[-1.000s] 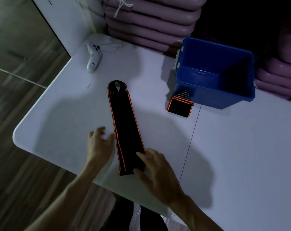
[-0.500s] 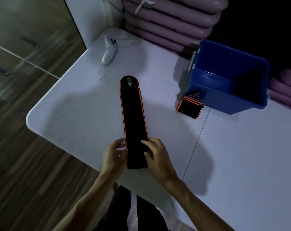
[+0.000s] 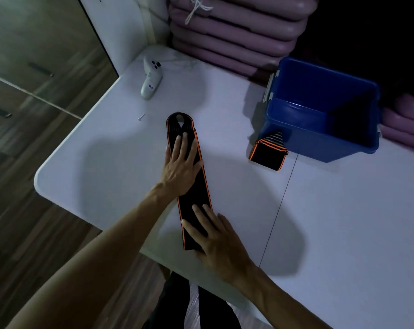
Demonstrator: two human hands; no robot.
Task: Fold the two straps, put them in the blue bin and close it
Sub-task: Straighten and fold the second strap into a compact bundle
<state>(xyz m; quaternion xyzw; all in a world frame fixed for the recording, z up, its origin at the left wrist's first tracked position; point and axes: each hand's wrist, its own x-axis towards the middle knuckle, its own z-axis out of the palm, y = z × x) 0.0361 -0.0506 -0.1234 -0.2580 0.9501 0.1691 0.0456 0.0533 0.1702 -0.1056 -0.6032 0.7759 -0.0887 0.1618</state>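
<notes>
1. Here, in the head view, a long black strap (image 3: 189, 181) with orange edging lies flat on the white table (image 3: 331, 222), running from the near edge away toward its looped far end.
2. The left hand (image 3: 182, 165) rests on the strap's far half, palm down with fingers spread and flat, gripping nothing. It looks placed there to press the webbing smooth and keep it from sliding.
3. The right hand (image 3: 215, 236) lies open on the near end of the same strap, fingers extended and grasping nothing. Pinning both ends this way likely keeps the band straight and flat before a fold is made.
4. A second strap (image 3: 268, 154), already folded into a compact bundle, sits on the table touching the front wall of the blue bin (image 3: 324, 143), probably parked there so it can be dropped in quickly.
5. The bin stands open near the far right of the table, and its inside appears empty, though part of it is in deep shadow. No lid can be made out clearly.
6. A white controller (image 3: 151, 79) and a small screw (image 3: 141, 116) lie well apart from the work, toward the far left corner.
7. By this layout, one strap is folded, the other is not yet folded, and nothing is binned.
</notes>
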